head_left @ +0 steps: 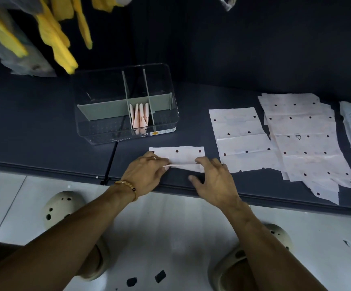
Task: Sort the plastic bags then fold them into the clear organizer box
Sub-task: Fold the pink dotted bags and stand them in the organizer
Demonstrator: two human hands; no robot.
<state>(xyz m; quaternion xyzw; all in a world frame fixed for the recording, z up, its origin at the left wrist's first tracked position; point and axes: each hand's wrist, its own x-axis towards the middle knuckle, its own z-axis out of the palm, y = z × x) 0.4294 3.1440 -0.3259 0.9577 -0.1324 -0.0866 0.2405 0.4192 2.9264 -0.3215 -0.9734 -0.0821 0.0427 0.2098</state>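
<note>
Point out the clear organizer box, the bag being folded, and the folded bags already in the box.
clear organizer box [99,131]: head view, on its near clear wall.
bag being folded [181,155]: head view, on its flat upper part between the hands.
folded bags [140,116]: head view, on the pink upright bundle in the middle compartment.

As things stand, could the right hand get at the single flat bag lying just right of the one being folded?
Probably yes. The right hand pinches the bag being folded, and the flat bag lies right beside it on the dark table, with nothing between them. It would need to release first.
</note>
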